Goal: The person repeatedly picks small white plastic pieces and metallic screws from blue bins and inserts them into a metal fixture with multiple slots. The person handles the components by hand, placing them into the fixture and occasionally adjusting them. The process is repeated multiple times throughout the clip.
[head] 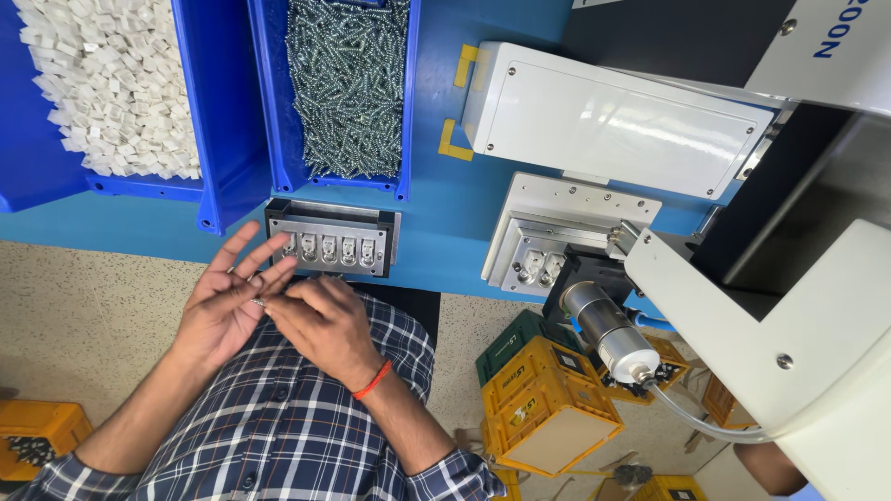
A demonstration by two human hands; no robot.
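Meeting just below the metal fixture [331, 238], the two hands work close together over the plaid shirt [278, 417]. The left hand [223, 311] lies palm up with its fingers spread wide, and what looks like a few small screws [259, 301] rest near the base of those fingers, though they are too small to be sure of. The right hand [325, 325], with an orange band [372, 380] at the wrist, curls its fingertips narrowly into the left palm, touching or picking at the small pieces. The fixture holds a row of small white parts in its slots. Above it, one blue bin [348, 88] is full of silver screws and the next blue bin [111, 88] holds white plastic pieces. A white machine [613, 116] stands to the side, yellow crates [548, 399] on the floor below.
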